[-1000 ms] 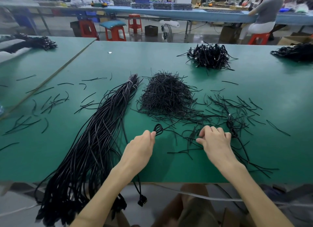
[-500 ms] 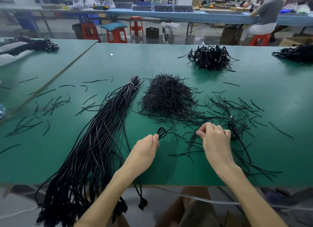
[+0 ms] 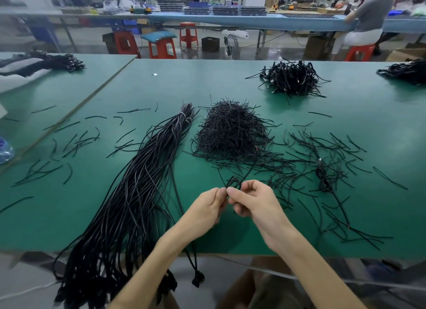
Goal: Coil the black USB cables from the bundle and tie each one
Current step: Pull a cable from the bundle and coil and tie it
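A long bundle of black USB cables [image 3: 129, 193] lies across the green table [image 3: 57, 216], its plug ends hanging over the front edge. My left hand [image 3: 205, 213] pinches a small looped part of one black cable [image 3: 233, 182] just above the table. My right hand [image 3: 253, 202] meets it, thumb and forefinger pinching at the same loop; whether a tie is between them I cannot tell. That cable's plug [image 3: 198, 281] dangles below the table edge. A heap of black twist ties [image 3: 230, 131] sits behind my hands.
Loose ties [image 3: 322, 165] are scattered to the right and left [image 3: 57, 154]. One coiled cable [image 3: 323, 179] lies at the right. A pile of tied cables [image 3: 292, 78] sits at the back, another [image 3: 408, 70] far right. A person sits at a far bench [image 3: 366, 16].
My right hand has left the scattered ties and moved left to meet my left hand at the cable loop. My left hand rose slightly with the loop.
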`<state>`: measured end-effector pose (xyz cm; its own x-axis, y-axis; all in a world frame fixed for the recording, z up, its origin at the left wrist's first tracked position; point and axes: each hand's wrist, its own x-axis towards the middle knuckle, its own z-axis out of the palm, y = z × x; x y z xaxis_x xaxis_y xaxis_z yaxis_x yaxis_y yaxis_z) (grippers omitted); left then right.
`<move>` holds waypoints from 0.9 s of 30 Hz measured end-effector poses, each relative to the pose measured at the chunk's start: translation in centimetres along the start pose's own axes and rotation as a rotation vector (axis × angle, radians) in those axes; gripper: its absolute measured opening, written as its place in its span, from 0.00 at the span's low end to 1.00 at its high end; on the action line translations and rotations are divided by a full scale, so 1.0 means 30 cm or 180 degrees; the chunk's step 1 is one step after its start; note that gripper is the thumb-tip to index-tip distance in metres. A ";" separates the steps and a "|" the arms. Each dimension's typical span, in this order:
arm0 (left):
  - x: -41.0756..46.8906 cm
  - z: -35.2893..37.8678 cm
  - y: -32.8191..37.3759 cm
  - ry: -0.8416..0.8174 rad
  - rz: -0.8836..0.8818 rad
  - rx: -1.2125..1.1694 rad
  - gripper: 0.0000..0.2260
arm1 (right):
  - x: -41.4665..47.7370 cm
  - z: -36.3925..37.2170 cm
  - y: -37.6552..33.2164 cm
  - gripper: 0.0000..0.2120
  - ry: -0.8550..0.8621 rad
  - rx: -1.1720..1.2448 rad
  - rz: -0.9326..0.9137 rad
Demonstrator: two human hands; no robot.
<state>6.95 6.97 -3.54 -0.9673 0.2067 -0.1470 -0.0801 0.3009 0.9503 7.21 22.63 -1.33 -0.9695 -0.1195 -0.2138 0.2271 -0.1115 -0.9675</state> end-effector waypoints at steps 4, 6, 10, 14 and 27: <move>-0.016 -0.005 0.010 -0.0100 -0.0111 -0.0483 0.18 | 0.002 -0.011 0.014 0.15 -0.0087 0.0134 0.0161; -0.019 0.000 0.012 -0.0067 -0.0111 -0.0554 0.19 | 0.001 -0.011 0.022 0.16 -0.0108 0.0141 0.0180; -0.026 -0.014 0.015 -0.0210 -0.0216 -0.0797 0.21 | -0.007 -0.013 0.016 0.20 -0.0324 0.0023 0.0035; -0.047 -0.070 0.026 -0.1029 -0.0314 -0.1240 0.20 | -0.030 -0.043 -0.033 0.28 -0.1212 -0.0168 -0.0274; -0.089 -0.114 0.028 -0.1351 -0.0278 -0.1226 0.21 | -0.051 -0.037 0.027 0.12 -0.0459 -0.1804 -0.1711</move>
<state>8.63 3.48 -1.41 -0.7783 0.5755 -0.2511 -0.3140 -0.0105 0.9494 8.76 23.82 -1.95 -0.9028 -0.3228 0.2842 -0.3876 0.3244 -0.8629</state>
